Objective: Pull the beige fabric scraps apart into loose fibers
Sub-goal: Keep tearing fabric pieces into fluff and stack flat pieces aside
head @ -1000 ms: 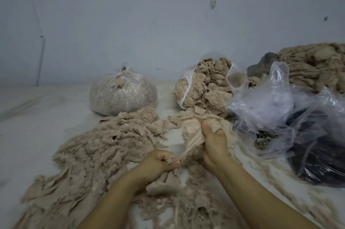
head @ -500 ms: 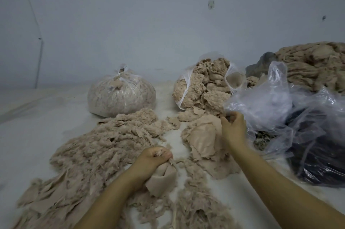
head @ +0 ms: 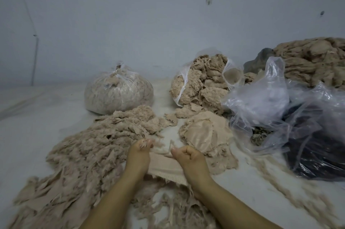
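A beige fabric scrap [head: 164, 165] with a ribbed, banded lower edge is held stretched between both hands in the lower centre of the frame. The left hand [head: 139, 156] is clenched around its left end, with frayed fibres showing at the fingertips; the right hand [head: 190, 158] is clenched on its right end, the thumb pressed against the cloth. To the left, a broad heap of loose fibers [head: 89, 154] is spread over the pale worktop [head: 37, 126], fluffy at the top and mixed with flat torn strips lower down. Just right of the hands, a pile of smooth, sheer scraps [head: 205, 133] is seen. In the middle of the frame, a tied clear plastic bag [head: 118, 96] is rounded and packed with fluff; beside it an open bag [head: 197, 87] is filled with matted clumps. At the right, crumpled clear plastic [head: 261, 98] is bunched over a dark bag [head: 317, 154], with a folded beige mound [head: 313, 61] behind.
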The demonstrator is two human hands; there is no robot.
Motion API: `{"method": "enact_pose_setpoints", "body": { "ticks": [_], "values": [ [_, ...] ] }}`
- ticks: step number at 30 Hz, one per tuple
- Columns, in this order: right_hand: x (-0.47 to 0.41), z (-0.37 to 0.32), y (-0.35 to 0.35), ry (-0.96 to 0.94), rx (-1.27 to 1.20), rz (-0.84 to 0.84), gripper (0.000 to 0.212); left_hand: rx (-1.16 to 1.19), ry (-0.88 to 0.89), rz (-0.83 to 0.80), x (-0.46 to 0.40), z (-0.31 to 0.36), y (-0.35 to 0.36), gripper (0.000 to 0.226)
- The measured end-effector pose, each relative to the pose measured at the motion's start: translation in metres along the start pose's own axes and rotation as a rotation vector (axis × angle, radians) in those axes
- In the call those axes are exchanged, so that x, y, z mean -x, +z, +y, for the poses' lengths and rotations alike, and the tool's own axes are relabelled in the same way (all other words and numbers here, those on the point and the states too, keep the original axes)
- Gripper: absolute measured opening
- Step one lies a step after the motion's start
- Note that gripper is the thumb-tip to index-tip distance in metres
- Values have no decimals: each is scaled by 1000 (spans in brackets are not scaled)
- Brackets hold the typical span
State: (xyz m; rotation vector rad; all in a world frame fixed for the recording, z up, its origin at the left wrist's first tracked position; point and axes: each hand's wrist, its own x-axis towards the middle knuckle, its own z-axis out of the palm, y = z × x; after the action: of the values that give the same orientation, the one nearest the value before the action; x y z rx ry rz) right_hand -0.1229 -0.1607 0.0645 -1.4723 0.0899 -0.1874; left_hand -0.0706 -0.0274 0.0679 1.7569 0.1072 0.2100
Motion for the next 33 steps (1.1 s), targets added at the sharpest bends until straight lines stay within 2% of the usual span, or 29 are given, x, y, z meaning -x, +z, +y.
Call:
{"method": "enact_pose_setpoints", "body": {
  "ticks": [4, 7, 8, 10, 12, 13, 14, 15, 16, 18, 20, 22, 24, 27, 29, 31, 33],
  "values": [
    [-2, -5, -9, -4, -68, 30, 20, 148, -48, 140, -6, 0, -5, 19],
    [-10, -10, -22, 7, -105, 70, 19, 100, 15, 164, -9, 0, -14, 23],
    [-13, -13, -26, 12, -96, 59, 22, 53, 13, 141, -10, -2, -18, 24],
    [-16, -19, -29, 21, -53, -2, 34, -126, -39, -25, -8, -3, -23, 24],
    [-19, -23, -29, 30, -11, -79, 48, -273, -76, -221, -4, 1, -26, 7],
    [-19, -25, -27, 31, -4, -111, 48, -295, -44, -259, -1, 4, -26, 26],
    [-19, -26, -26, 33, -12, -146, 45, -266, 31, -243, 1, 9, -24, 41],
    [-19, -27, -23, 38, -33, -178, 39, -193, 103, -197, 3, 15, -22, 45],
    [-20, -26, -20, 43, -54, -197, 34, -94, 151, -182, 8, 22, -20, 42],
    [-20, -23, -14, 18, -38, -194, 27, 49, 138, -283, 15, 31, -12, 26],
    [-18, -20, -7, -48, 55, -146, 22, -3, 148, -354, 23, 32, 0, 19],
    [-17, -17, -4, -120, 170, -85, 22, -22, 182, -249, 23, 30, 7, 25],
    [-17, -14, -8, -160, 287, -26, 21, 41, 139, -179, 20, 28, 8, 29],
    [-17, -9, -17, -188, 408, -17, 20, 17, 111, -244, 18, 24, 9, 27],
    [-14, -6, -23, -203, 477, -42, 25, 55, 65, -226, 15, 26, 6, 27],
    [-10, -4, -32, -156, 502, -66, 34, 132, 14, -136, 6, 32, -7, 25],
    [-9, -2, -43, -116, 568, -102, 48, 166, 15, -101, -4, 38, -22, 25]
  ]
}}
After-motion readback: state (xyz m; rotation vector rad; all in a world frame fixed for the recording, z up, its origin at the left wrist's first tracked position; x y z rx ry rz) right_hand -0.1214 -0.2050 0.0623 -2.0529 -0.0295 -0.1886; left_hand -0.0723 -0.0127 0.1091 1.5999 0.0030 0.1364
